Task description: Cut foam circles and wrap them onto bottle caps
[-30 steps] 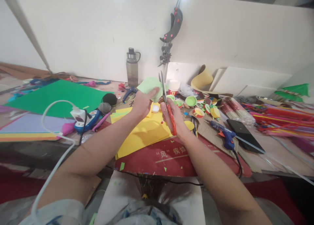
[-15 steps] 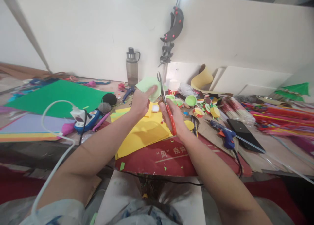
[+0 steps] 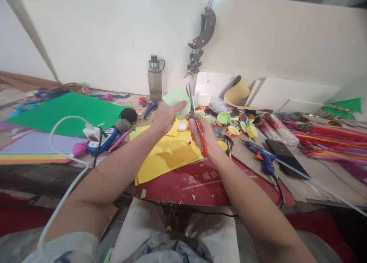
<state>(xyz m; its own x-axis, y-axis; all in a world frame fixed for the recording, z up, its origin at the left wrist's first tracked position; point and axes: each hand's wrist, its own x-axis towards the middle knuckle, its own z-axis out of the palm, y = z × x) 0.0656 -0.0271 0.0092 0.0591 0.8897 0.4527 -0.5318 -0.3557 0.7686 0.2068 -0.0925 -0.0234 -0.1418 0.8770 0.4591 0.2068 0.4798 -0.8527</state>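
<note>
My left hand [image 3: 166,117] pinches a piece of light green paper [image 3: 175,98] and holds it up above the table. My right hand [image 3: 205,135] is closed around red-handled scissors [image 3: 197,125], whose blades point up along the right edge of the green paper. Both hands hover over yellow sheets [image 3: 166,156] that lie on a red board [image 3: 197,182] with white characters.
A water bottle [image 3: 155,78] stands by the wall. A large green sheet [image 3: 63,112] and a white charger with cable [image 3: 92,133] lie at left. Round coloured cut-outs [image 3: 237,126], a blue glue gun [image 3: 262,156], a black phone [image 3: 282,152] and bundles of sticks [image 3: 323,137] lie at right.
The hands barely moved. The scissors and the green paper shifted slightly as the blades work along the paper's edge.
</note>
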